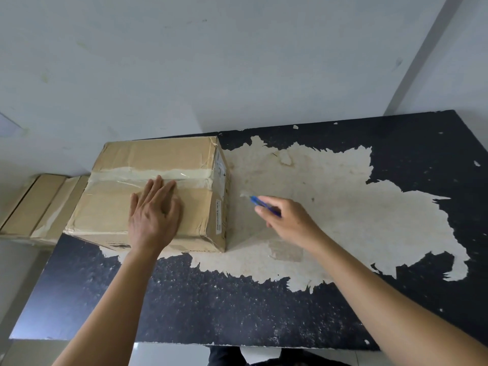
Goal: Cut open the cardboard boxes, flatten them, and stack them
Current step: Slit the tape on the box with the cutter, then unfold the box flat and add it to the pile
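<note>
Count, boxes on tabletop: one closed brown cardboard box (169, 154), rectangular and creased at the edges.
Count, other cardboard: more tan taped cardboard (34, 207) lies past the left edge of the tabletop and lower down. Cannot tell how many pieces.
Count, tools: one blue-handled utility knife (260, 202).
Count, hands: two, both bare-armed.
Count, labels: two white printed labels on the box's right side face, one far (220, 167), one near (218, 216). Print is too small to read.
Box position: far left corner of the black tabletop (237, 313), close to the pale grey wall (211, 62).
Box seal: a wide strip of clear-and-beige tape (126, 175) runs left to right across the top and over both ends.
Left hand (154, 210): lies palm down on the box top, near half. Fingers (158, 188) are straight and together, their tips reaching onto the tape strip. It grips nothing.
Right hand (287, 220): just right of the box and apart from it. Fingers (264, 213) are curled round the knife handle.
Knife relative to box: the front end points toward the box's right side face with a clear gap between them. The tip is blurred.
Tabletop surface: the black coating is peeled away in one large ragged beige patch (330, 194), and the right hand is over it.
</note>
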